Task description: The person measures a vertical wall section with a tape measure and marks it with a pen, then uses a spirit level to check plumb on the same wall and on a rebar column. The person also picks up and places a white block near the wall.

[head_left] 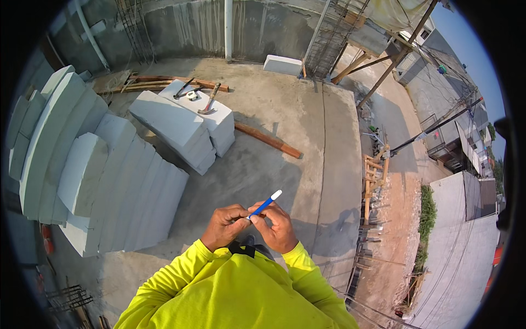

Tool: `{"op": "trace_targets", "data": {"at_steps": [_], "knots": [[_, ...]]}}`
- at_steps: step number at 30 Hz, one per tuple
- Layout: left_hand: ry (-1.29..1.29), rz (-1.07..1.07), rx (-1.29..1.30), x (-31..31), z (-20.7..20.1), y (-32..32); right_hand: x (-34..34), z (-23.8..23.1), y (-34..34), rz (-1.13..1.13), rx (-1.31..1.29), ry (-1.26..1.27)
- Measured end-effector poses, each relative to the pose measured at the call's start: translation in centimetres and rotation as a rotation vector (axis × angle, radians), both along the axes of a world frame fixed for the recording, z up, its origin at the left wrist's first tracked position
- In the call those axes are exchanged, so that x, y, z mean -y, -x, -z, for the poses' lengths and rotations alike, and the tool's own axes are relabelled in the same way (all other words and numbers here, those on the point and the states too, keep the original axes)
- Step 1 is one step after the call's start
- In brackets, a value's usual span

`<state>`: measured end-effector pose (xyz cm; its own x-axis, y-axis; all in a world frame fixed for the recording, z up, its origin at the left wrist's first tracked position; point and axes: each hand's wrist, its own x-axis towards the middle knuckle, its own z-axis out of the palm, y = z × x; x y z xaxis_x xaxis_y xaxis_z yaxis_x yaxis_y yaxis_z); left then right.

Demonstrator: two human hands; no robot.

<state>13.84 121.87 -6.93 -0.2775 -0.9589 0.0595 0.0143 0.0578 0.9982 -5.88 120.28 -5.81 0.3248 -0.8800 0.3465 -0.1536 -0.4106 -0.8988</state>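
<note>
In front of my chest I hold a blue marker pen (262, 208) with a white upper end, tilted up to the right. My right hand (278, 229) grips its barrel between thumb and fingers. My left hand (223, 226) is closed, with thumb and forefinger pinched at the pen's lower end; that end is partly hidden by the fingers. Beyond my hands, a claw hammer (211, 100), a tape measure (192, 95) and a dark slim tool (184, 89) lie on top of stacked white blocks (222, 118).
Large stacks of pale blocks (120, 186) stand to my left. A wooden beam (268, 140) lies on the concrete floor (263, 170), and more planks (148, 83) lie by the far wall. The slab's edge (359, 164) drops to a lower dirt path on the right.
</note>
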Motion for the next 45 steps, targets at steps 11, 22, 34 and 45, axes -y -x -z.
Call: {"op": "trace_targets", "data": {"at_steps": [11,22,34,45], "knots": [[-0.221,-0.08,-0.123,22.5,5.9,2.8,20.9,-9.1,9.4,0.152,0.091,0.409],[-0.022,-0.185,-0.007,51.1,3.1,-0.4,40.9,-23.2,8.1,-0.081,0.084,0.722],[-0.268,-0.582,0.007,61.5,9.8,-5.5,67.1,-22.7,7.5,-0.291,0.096,0.54],[-0.337,-0.705,-0.052,92.8,11.2,-2.9,106.5,-19.5,9.6,-0.628,0.269,0.578]]}}
